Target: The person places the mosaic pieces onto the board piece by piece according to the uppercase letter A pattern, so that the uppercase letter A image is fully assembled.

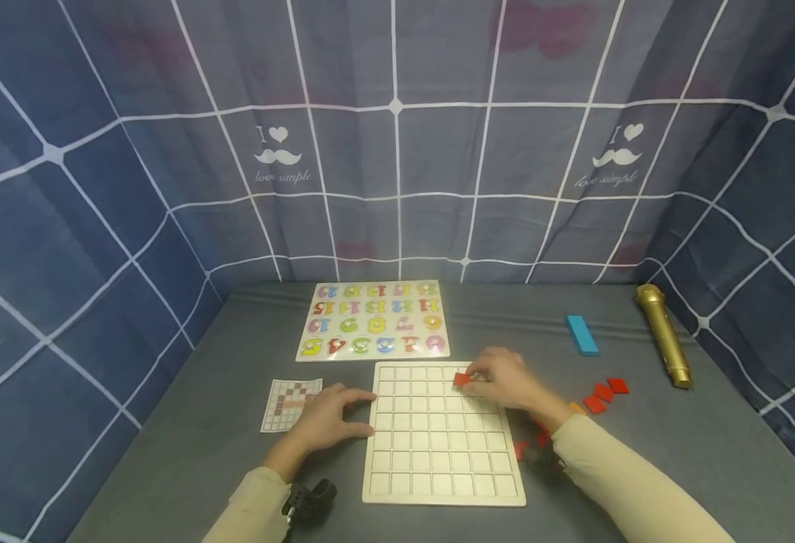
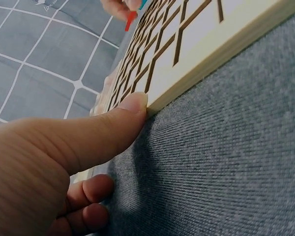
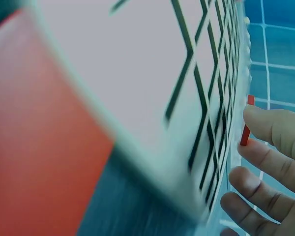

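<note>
A pale wooden grid board with square recesses lies in front of me. Its left edge is touched by the thumb and index finger of my left hand; the left wrist view shows the thumb against the board's side. Over the board's far right part, my right hand pinches a small red square tile between thumb and index finger. In the right wrist view that tile appears edge-on, above the grid, with the other fingers loosely bent.
Several red tiles and an orange one lie to the right, partly hidden by my right arm. A patterned grid card lies left, a number puzzle behind the board. Farther right are a blue block and a gold tube.
</note>
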Tool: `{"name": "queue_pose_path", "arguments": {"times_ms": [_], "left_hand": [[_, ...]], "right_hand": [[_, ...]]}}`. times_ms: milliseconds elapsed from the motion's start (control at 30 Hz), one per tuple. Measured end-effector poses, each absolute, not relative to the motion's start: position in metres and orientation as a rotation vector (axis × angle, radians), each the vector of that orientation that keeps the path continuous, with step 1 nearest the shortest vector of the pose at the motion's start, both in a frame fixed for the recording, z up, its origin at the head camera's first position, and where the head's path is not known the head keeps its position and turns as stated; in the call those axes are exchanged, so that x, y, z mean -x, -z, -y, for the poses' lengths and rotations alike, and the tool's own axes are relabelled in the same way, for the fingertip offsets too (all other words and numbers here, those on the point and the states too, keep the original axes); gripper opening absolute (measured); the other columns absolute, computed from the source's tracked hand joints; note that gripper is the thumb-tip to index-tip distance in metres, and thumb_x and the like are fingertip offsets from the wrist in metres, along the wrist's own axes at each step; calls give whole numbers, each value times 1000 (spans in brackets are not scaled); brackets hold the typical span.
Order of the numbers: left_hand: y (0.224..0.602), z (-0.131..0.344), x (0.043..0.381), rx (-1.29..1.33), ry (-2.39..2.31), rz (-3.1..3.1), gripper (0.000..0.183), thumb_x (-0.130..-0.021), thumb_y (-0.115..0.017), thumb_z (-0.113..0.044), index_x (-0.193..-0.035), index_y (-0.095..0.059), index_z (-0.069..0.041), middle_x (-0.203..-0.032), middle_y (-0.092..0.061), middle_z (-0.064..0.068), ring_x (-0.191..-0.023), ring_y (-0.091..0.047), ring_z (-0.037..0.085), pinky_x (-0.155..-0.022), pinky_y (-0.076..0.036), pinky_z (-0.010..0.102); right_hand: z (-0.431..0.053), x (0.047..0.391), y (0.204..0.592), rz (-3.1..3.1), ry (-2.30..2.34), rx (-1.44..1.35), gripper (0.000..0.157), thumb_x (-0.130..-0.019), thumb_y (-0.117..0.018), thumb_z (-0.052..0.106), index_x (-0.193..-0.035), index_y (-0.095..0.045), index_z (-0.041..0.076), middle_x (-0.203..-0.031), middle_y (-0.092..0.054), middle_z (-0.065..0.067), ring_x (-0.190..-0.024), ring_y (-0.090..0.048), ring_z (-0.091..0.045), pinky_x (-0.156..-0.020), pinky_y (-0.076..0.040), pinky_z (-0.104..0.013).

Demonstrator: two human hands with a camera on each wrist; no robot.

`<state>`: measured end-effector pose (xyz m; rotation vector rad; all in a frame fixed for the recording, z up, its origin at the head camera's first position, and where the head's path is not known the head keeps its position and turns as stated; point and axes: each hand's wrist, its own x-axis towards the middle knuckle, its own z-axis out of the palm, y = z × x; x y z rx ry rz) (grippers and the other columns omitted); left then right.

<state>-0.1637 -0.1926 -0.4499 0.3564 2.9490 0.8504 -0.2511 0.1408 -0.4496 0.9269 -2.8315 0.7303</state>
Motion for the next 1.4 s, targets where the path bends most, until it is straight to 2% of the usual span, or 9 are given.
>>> {"name": "queue_pose_path", "arguments": {"times_ms": [233, 333, 467, 767, 1100, 1400], "left_hand": [[451, 194, 164, -391, -842, -2966, 53, -73, -84, -41, -121, -69, -22, -92, -58, -5, -84, -49, 10, -72, -35, 30], [451, 193, 164, -403, -849, -2960, 53, -74, -83, -42, -121, -69, -23, -92, -57, -6, -85, -49, 10, -74, -34, 30], [450, 192, 164, -386, -853, -2959, 54, -73, -84, -42, -121, -69, -24, -91, -57, -6, -84, -48, 10, -74, -33, 30], [450, 193, 162, -374, -845, -2959, 54, -73, -84, -41, -121, -69, -22, -90, -57, -5, -84, -49, 11, -74, -34, 31], [451, 193, 162, -389, -851, -2969, 53, -73, -83, -41, -121, -69, -23, -88, -56, -6, -81, -45, 8, -76, -31, 33], [451, 193, 162, -396, -849, -2966, 54, -74, -83, -42, -122, -69, -22, -87, -54, -6, -80, -44, 8, -75, -31, 33]], "right_hand": [[-107, 257, 454, 2861, -723, -999, 22, -85, -74, 29, -101, -77, 15, -97, -70, 1, -96, -59, -23, -84, -47, -47], [-99, 260, 454, 2878, -683, -956, 21, -86, -74, 28, -102, -76, 15, -104, -71, -2, -104, -60, -27, -91, -47, -51], [-94, 263, 454, 2909, -662, -908, 23, -86, -74, 28, -104, -76, 14, -106, -70, -3, -105, -59, -26, -93, -46, -51], [-89, 263, 452, 2885, -684, -938, 19, -86, -75, 20, -104, -77, 12, -104, -72, -4, -100, -59, -24, -89, -48, -46], [-88, 265, 454, 2869, -686, -937, 17, -85, -75, 20, -101, -78, 13, -92, -66, 1, -91, -54, -16, -83, -45, -36], [-88, 264, 453, 2862, -697, -927, 16, -84, -76, 19, -98, -78, 12, -89, -64, 0, -88, -53, -17, -81, -44, -37]]}}
